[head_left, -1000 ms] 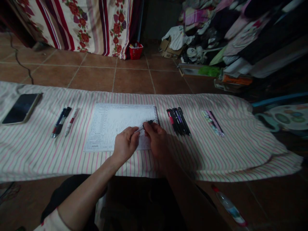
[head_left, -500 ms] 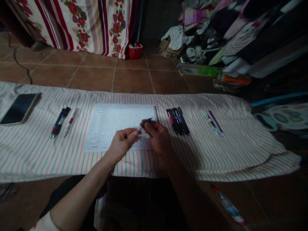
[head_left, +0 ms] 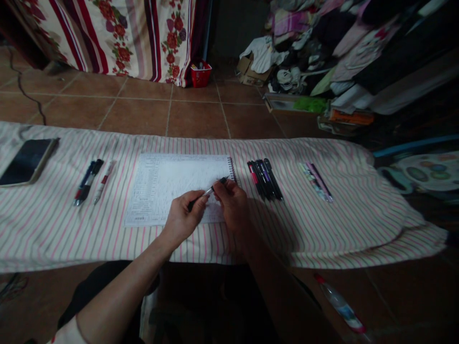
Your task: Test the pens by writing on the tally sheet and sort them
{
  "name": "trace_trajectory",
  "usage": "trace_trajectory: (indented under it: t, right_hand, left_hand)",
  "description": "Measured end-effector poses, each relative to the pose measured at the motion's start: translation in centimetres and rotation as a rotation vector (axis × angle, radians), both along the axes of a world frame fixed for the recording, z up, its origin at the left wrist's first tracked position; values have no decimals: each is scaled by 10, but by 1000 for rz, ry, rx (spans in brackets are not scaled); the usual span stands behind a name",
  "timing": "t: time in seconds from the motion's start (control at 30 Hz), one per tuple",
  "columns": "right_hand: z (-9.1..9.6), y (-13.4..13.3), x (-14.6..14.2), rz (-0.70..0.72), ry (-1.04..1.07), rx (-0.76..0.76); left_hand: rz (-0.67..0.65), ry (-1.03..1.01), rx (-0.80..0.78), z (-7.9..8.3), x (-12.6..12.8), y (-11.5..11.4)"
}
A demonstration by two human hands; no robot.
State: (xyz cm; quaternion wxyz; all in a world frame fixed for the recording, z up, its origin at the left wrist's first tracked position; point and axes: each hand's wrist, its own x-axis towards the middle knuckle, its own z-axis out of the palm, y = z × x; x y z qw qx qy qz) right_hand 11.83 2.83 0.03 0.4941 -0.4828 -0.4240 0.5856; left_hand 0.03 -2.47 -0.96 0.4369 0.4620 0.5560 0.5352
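Note:
A dark pen point(head_left: 210, 191) is held between both hands above the near right part of a spiral notebook point(head_left: 168, 184) that lies open on a striped cloth point(head_left: 322, 224). My left hand point(head_left: 182, 217) pinches the pen's near end. My right hand point(head_left: 233, 205) grips its far end, fingers closed around it. A row of several dark and red pens point(head_left: 265, 179) lies just right of the notebook, close to my right hand.
Three pens point(head_left: 91, 180) lie left of the notebook, and a phone point(head_left: 25, 161) rests at the cloth's far left. More pens point(head_left: 315, 181) lie at the right. A plastic bottle point(head_left: 339, 306) lies on the tiled floor, with a red basket point(head_left: 200, 75) and heaped clothes point(head_left: 322, 48) beyond.
Both hands dipped slightly back toward the notebook after lifting the pen a little. The left hand's fingers shifted along the pen's near end.

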Motion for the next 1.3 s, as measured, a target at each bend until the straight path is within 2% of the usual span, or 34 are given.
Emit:
trace_trajectory:
  t: [0.1,0.2,0.43,0.67,0.8,0.93,1.13,1.3]
  right_hand:
    - [5,-2,1,67,76,-28]
    - [15,-5,2,203,192,-61]
    - [19,-4,3,144,160,-75]
    - [21,-3,2,164,254,-93]
    - [18,0,3,109,254,-103]
    - [16,1,1,63,220,-63]
    - [13,-2,-4,-3,190,-2]
    - [10,-2,-5,-36,190,-6]
  left_hand:
    - [-45,-127,-78,1,0,2]
    - [-54,-232,-150,2,-2,2]
    - [-54,-358,-192,7,-4,3]
    - [-35,-412,-210,17,-4,4]
    - [-81,-301,-185,12,-5,4]
    - [-36,-151,-105,10,-3,2]
    - [54,341,123,13,-2,-2]
    - [99,674,342,9,-2,-2]
